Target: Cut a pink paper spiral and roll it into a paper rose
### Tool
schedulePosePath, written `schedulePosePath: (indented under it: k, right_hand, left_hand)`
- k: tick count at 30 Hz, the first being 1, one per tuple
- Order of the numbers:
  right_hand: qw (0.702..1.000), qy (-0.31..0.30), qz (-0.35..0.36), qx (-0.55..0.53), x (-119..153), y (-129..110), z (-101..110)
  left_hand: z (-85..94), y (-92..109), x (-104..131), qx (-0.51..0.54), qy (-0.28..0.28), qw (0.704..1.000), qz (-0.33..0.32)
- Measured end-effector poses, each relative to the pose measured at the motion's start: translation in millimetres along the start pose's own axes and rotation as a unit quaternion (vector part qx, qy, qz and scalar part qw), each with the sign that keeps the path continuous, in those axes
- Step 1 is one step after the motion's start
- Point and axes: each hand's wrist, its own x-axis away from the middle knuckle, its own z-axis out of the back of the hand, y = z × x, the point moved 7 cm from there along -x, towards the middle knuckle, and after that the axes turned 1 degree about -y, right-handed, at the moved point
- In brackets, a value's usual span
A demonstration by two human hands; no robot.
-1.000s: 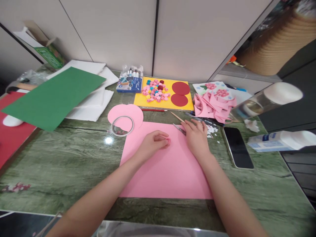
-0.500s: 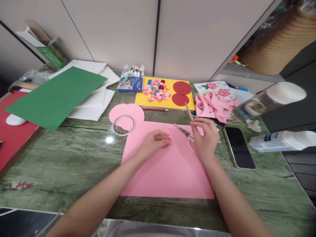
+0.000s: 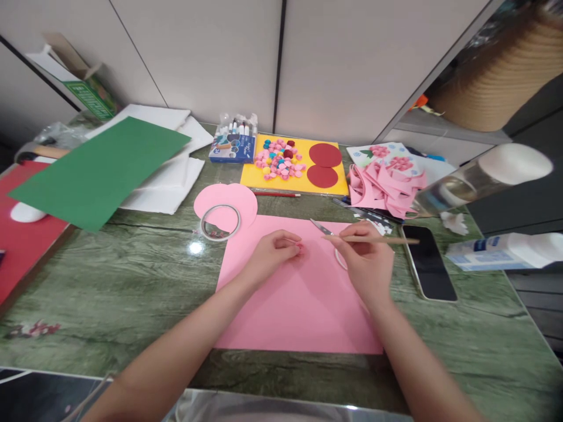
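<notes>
My left hand (image 3: 275, 257) pinches a small pink paper piece (image 3: 301, 251) over the pink sheet (image 3: 299, 305). To the right, my right hand (image 3: 367, 258) is closed on a thin wooden stick (image 3: 387, 240), which lies roughly level and extends right over the phone's top. Scissors (image 3: 321, 227) rest on the pink sheet, their handles partly hidden by my right hand. Pink paper circles (image 3: 213, 198) and a roll of tape (image 3: 202, 228) sit at the sheet's upper left. Behind, a yellow sheet (image 3: 253, 179) bears several small coloured paper rolls (image 3: 281, 163) and two red circles (image 3: 324, 155).
A phone (image 3: 431, 264), a white bottle (image 3: 505, 252) and a clear cup (image 3: 461, 190) stand or lie at the right. Pink scraps (image 3: 387, 187) are at the back right. Green card (image 3: 105, 170) overlaps white sheets at the left, near a red board (image 3: 26, 234).
The stick in my right hand has turned from pointing up and left to nearly level, its far end now to the right. My left hand has hardly moved.
</notes>
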Motion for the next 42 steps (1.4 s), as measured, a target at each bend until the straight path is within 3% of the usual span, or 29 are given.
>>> schedulePosePath:
  k: [3, 7, 10, 18, 31, 35, 38, 42]
  right_hand:
    - [0.999, 0.005, -0.013, 0.033, 6, 6, -3]
    - [0.993, -0.109, -0.049, 0.004, 14, 11, -26]
    - [0.988, -0.143, -0.064, -0.018, 18, 12, -36]
    - [0.989, -0.136, -0.054, 0.012, 18, 14, -38]
    - [0.986, -0.153, -0.067, 0.023, 20, 19, -41]
    - [0.987, -0.146, -0.061, 0.019, 17, 19, -37]
    - [0.989, -0.137, -0.034, 0.037, 14, 16, -30]
    - [0.994, -0.083, 0.044, 0.063, 15, 2, -15]
  left_hand:
    - [-1.3, 1, 1, 0.019, -0.005, 1.000, -0.003]
    - [-3.7, 5, 3, 0.032, -0.011, 0.999, -0.017]
    - [-2.9, 8, 4, 0.020, -0.005, 0.999, -0.035]
    - [5.5, 16, 6, 0.009, 0.052, 0.997, -0.048]
    - [2.7, 19, 9, -0.008, 0.038, 0.998, -0.056]
    - [6.5, 11, 4, 0.049, 0.037, 0.997, -0.037]
    - [6.8, 7, 1, 0.109, 0.023, 0.994, -0.023]
    - [8.0, 7, 0, 0.097, 0.030, 0.994, -0.025]
